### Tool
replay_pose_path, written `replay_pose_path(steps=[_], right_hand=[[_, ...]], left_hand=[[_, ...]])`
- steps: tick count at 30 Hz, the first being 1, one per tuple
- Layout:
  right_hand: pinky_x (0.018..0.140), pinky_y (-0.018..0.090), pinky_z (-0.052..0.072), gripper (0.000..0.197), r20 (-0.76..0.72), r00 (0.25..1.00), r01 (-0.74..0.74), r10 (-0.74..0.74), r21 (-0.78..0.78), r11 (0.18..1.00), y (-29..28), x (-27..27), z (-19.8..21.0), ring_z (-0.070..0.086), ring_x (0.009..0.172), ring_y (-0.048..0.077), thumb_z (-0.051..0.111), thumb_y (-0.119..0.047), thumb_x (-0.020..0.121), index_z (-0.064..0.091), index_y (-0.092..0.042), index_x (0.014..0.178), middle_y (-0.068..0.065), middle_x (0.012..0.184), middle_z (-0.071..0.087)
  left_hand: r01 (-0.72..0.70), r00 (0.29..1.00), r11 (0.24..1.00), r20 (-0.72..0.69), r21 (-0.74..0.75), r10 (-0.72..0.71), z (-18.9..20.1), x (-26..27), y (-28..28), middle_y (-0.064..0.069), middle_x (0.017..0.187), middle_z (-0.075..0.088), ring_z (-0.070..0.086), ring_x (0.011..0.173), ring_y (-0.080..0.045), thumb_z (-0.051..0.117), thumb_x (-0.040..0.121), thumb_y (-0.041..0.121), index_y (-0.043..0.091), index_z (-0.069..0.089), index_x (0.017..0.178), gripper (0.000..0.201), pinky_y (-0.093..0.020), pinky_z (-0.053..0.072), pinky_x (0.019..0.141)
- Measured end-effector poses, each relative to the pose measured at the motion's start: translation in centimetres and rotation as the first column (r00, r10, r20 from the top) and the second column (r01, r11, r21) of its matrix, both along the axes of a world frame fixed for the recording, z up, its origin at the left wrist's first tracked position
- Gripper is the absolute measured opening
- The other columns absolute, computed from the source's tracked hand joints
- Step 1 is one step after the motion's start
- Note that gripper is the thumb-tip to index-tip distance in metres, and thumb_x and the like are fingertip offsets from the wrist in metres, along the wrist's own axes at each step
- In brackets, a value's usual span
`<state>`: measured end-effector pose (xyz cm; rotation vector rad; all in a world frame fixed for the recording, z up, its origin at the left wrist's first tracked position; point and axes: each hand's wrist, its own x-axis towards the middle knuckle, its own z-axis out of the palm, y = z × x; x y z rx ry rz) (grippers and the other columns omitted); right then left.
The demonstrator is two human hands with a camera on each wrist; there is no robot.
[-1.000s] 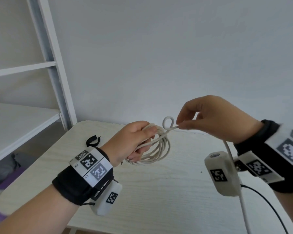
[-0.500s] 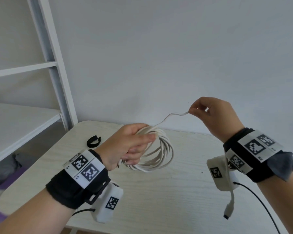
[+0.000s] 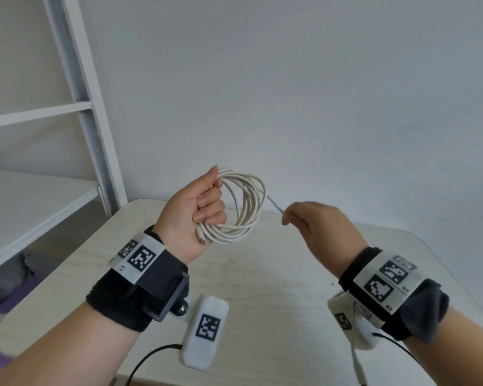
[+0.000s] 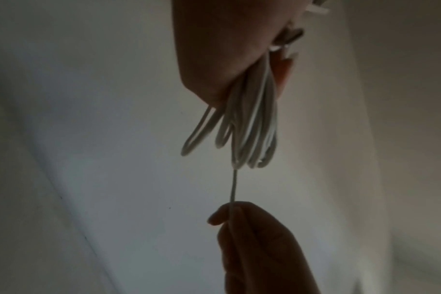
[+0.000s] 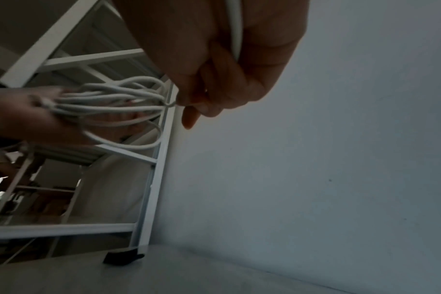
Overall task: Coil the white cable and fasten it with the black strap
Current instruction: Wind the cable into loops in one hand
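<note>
My left hand (image 3: 208, 203) is raised above the table and grips a coil of white cable (image 3: 247, 210) with several loops; one plug end (image 3: 200, 237) sticks out below the fingers. My right hand (image 3: 287, 217) pinches the free stretch of cable just right of the coil. The tail runs through the palm (image 5: 235, 29) and hangs below the wrist (image 3: 357, 363). In the left wrist view the coil (image 4: 247, 135) hangs from the hand, with the right hand's fingers (image 4: 222, 215) on the single strand. The black strap (image 5: 122, 258) lies on the table; the head view hides it behind my left wrist.
A light wooden table (image 3: 262, 288) lies under both hands, its back edge against a plain wall. A white shelf frame (image 3: 81, 107) stands at the left, close to the table's corner. Thin black wires (image 3: 148, 360) trail from the wrist cameras.
The left hand lifted the coil and turned its palm toward me. The right hand dropped lower and closer to the coil, so the free strand between the hands is shorter.
</note>
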<state>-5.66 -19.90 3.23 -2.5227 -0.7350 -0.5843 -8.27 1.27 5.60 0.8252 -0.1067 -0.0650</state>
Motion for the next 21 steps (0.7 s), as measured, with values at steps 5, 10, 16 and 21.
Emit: replay_pose_path(steps=[5,10,16,21], right_hand=[[0.075,0.039,0.053,0.022,-0.052,0.998,-0.035,0.032,-0.065,0.997,1.1,-1.8,-0.9,0.064,0.091,0.022,0.040,-0.025,0.096,0.058,-0.024,0.110,-0.002,0.108,0.067],[0.083,0.039,0.051,0.033,-0.168,0.985,-0.055,0.024,-0.183,0.982,1.5,-4.0,-1.2,0.061,0.104,0.023,0.036,-0.023,0.098,0.042,-0.029,0.129,-0.004,0.127,0.058],[0.070,0.039,0.051,0.046,-0.195,0.979,-0.136,0.067,-0.367,0.920,2.5,-7.2,-0.8,0.061,0.091,0.029,0.038,-0.010,0.092,0.027,-0.027,0.132,-0.001,0.116,0.056],[0.055,0.033,0.040,0.027,-0.166,0.977,-0.201,0.137,-0.474,0.857,4.2,-8.2,0.8,0.058,0.075,0.029,0.043,-0.006,0.090,0.042,-0.019,0.114,0.001,0.095,0.053]], left_hand=[[-0.121,0.992,0.990,-0.052,-0.071,0.117,0.1,0.6,-0.3,0.009,0.037,0.031,0.027,0.025,-0.004,0.051,0.095,0.029,0.014,0.045,0.070,0.029,-0.013,0.028,0.031],[-0.247,0.969,0.961,-0.050,-0.128,0.242,0.6,1.2,0.8,0.009,0.039,0.031,0.026,0.027,-0.004,0.052,0.095,0.026,0.016,0.043,0.067,0.031,-0.014,0.029,0.032],[-0.432,0.902,0.901,0.025,0.047,0.431,0.8,1.7,0.6,0.007,0.045,0.026,0.024,0.032,-0.006,0.054,0.095,0.027,0.018,0.042,0.061,0.037,-0.015,0.031,0.036],[-0.546,0.838,0.752,0.257,0.370,0.482,0.4,0.9,-1.2,0.009,0.042,0.029,0.025,0.036,-0.009,0.052,0.095,0.036,0.017,0.038,0.065,0.037,-0.022,0.035,0.042]])
